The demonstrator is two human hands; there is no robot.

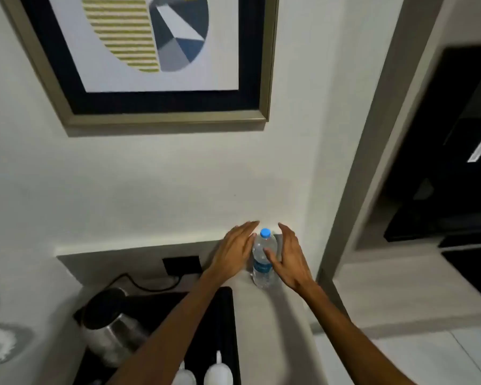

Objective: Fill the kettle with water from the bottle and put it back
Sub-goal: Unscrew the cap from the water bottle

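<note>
The right hand (288,259) is spread open at the bottle's 3 o'clock side, fingers extended upward and thumb reaching across the front of the bottle (263,262); whether the thumb actually touches the plastic cannot be told. The left hand (235,251) is likewise open, palm turned toward the bottle from its 9 o'clock side, fingertips level with the cap, just beside it but not closed round it. Between the two hands the clear bottle stands upright on the pale surface (278,329), close to the wall, with a blue cap (265,232) and a blue label band at its middle.

Outward from the hands, at about 8 o'clock from the bottle, a steel kettle (110,326) with a black lid sits on a black tray (222,323), under the left forearm. A black cord runs from behind the kettle to a dark wall socket (181,264) at the bottle's 9 o'clock. Two white cups (217,372) stand at the tray's near edge, at 6 o'clock. A framed picture (156,56) hangs on the wall at 12 o'clock.
</note>
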